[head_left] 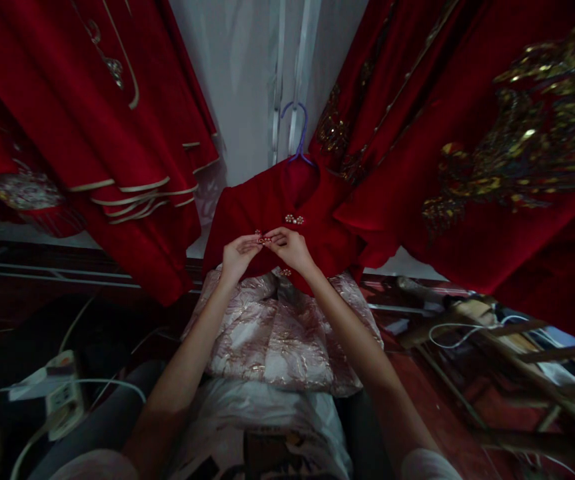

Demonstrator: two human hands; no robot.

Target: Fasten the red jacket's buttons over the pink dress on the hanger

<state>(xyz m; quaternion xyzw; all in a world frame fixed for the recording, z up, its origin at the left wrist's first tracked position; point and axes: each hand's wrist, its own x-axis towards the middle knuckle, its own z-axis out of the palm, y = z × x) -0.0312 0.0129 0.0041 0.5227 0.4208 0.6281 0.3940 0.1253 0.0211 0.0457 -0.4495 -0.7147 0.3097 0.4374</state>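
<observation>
A red jacket (244, 207) on a purple hanger (301, 130) is spread in front of me, its lower part over pale shiny brocade fabric (272, 333) in my lap. My left hand (241, 255) and my right hand (290, 247) meet at the jacket's front. Between their fingertips is a small ornate clasp (264, 241), pinched from both sides. Above it sits a fastener of pearly flower shapes (294, 219); another flower-shaped ornament (285, 272) shows below my hands. Whether the clasp's two halves are joined is too small to tell.
Red garments (142, 133) hang at the left, and a red garment with gold sequins (517, 153) hangs at the right. A power strip (64, 397) with cables lies at lower left. A wooden rack (532, 380) with cables stands at lower right.
</observation>
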